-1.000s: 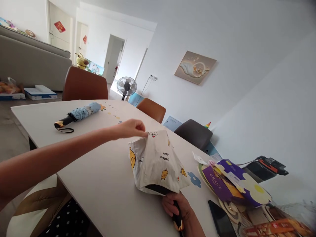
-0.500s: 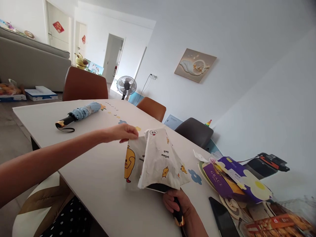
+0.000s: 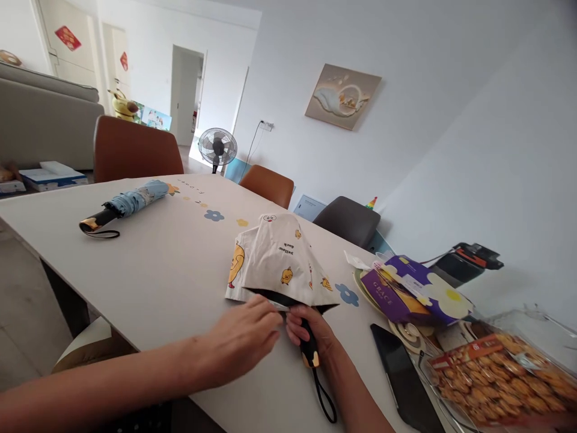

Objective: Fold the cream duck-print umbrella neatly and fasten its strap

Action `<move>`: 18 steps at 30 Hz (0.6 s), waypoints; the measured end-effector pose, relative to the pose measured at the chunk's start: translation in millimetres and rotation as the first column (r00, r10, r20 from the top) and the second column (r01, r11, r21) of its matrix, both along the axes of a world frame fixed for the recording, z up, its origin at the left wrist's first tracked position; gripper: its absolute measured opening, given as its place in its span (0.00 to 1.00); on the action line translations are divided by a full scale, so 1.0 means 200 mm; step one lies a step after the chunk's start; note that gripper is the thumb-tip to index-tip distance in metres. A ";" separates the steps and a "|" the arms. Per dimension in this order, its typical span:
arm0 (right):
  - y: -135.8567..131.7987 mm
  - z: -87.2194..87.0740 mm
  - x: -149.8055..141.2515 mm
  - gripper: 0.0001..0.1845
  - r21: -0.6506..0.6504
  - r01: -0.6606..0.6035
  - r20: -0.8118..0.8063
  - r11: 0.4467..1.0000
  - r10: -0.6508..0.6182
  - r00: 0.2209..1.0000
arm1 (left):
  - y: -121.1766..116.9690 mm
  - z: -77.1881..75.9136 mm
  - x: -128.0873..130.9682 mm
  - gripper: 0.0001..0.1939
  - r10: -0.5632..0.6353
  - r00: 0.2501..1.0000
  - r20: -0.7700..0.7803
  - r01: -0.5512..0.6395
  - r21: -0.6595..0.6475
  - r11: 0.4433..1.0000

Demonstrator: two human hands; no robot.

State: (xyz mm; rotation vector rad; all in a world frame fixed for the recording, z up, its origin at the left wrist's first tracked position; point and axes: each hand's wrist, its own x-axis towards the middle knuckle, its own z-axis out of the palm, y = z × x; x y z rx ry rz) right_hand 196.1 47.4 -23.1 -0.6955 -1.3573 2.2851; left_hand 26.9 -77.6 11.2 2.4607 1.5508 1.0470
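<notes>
A cream folding umbrella (image 3: pixel 282 264) printed with yellow ducks lies half collapsed on the white table (image 3: pixel 171 276), its tip pointing away from me. My right hand (image 3: pixel 311 329) is wrapped round its black handle (image 3: pixel 309 349), whose wrist strap trails toward me. My left hand (image 3: pixel 243 340) rests at the near edge of the canopy, right beside the right hand, fingers curled on the fabric edge.
A folded blue umbrella (image 3: pixel 128 204) lies at the far left of the table. To the right are a purple box (image 3: pixel 408 288) on a plate, a black phone (image 3: pixel 399 376) and a tray of snacks (image 3: pixel 496 376). Brown chairs (image 3: pixel 135 150) stand behind the table.
My left hand has let go of the umbrella's tip and come back to the canopy's near edge by the handle. The view has shifted and tilted down.
</notes>
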 end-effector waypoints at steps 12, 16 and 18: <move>-0.03 0.04 -0.02 0.11 0.034 0.060 -0.030 0.998 -0.059 0.998 | 0.20 -0.15 0.05 0.25 0.247 0.956 -0.158 -0.208 0.230 0.951; -0.03 0.04 -0.03 0.12 0.048 0.069 -0.013 0.996 -0.068 0.998 | 0.25 -0.12 0.03 0.29 0.249 0.938 -0.241 -0.167 0.318 0.933; -0.04 0.04 -0.03 0.12 0.061 0.080 -0.005 0.995 -0.080 0.997 | 0.26 -0.07 0.06 0.28 0.151 0.944 -0.293 -0.048 0.331 0.942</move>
